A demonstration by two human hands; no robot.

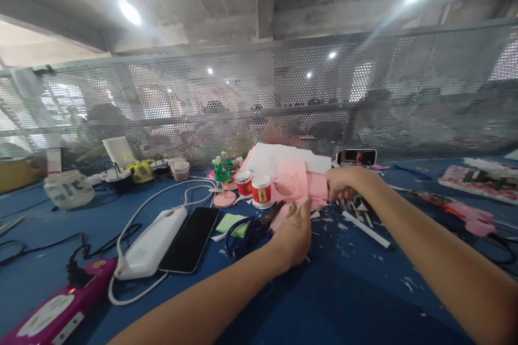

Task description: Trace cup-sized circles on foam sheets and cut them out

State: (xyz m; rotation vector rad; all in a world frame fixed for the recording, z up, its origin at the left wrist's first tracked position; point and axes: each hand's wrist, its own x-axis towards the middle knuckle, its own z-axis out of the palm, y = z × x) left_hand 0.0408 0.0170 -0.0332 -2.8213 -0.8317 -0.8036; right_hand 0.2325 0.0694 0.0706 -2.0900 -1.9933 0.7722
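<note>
Both my hands meet at a sheet of pink paper [297,183] in the middle of the blue table [356,296]. My right hand [343,182] is closed on the paper's right edge and lifts it slightly. My left hand [294,233] lies under the paper's lower edge, fingers stretched towards it and touching it. Dark-handled scissors [253,229] lie just left of my left hand. Paper scraps [343,226] are scattered below the sheet.
Two small red-and-white cups [254,187] and a green figure on a pink stand [223,183] sit behind the scissors. A black phone [190,238], a white power bank [151,242] with cables, and a pink device [56,310] lie left. A white stick [366,229] lies right.
</note>
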